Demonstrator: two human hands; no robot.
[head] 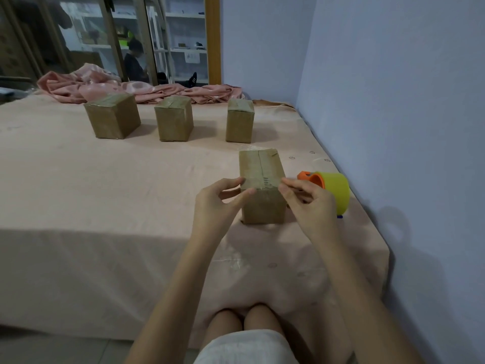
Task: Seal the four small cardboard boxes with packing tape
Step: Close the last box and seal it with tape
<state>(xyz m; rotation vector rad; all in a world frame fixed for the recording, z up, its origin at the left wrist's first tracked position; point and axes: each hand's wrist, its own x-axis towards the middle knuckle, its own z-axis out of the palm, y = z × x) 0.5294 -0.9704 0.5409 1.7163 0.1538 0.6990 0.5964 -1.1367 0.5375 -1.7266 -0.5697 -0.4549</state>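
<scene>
Left hand [220, 199] fingers press the nearest box [262, 187]; right hand [305, 199] seems to pinch tape, which should be smoothed flat over the seam.

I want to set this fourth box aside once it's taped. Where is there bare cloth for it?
Widest bare patch: left of the near box and left hand, in front of the row of three boxes. Gaps between those boxes are narrower. It is crowded on the right, where the tape dispenser sits behind the right hand near the cloth's edge.
</scene>
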